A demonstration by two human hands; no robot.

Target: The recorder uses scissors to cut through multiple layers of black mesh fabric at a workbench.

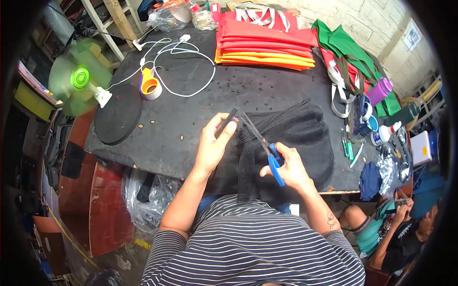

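A pile of black mesh fabric (305,143) lies at the table's near edge and hangs over it toward my lap. My left hand (212,145) is closed, pinching a folded edge of this mesh between thumb and fingers. A short dark end sticks up past the fingertips, with a small reddish patch beside the thumb. In my right hand (292,168) is a pair of scissors (274,164) with blue handles. Their blades are parted a little and point up and left, the tips close to the pinched edge. Whether the blades touch the mesh I cannot tell.
Red and orange fabric bags (265,45) are stacked at the back, green bags (346,45) beside them. Left are a tape roll (151,88), white cable (213,76), black disc (117,117) and spinning fan (80,78). Bottles, pens and a seated person (396,229) are right.
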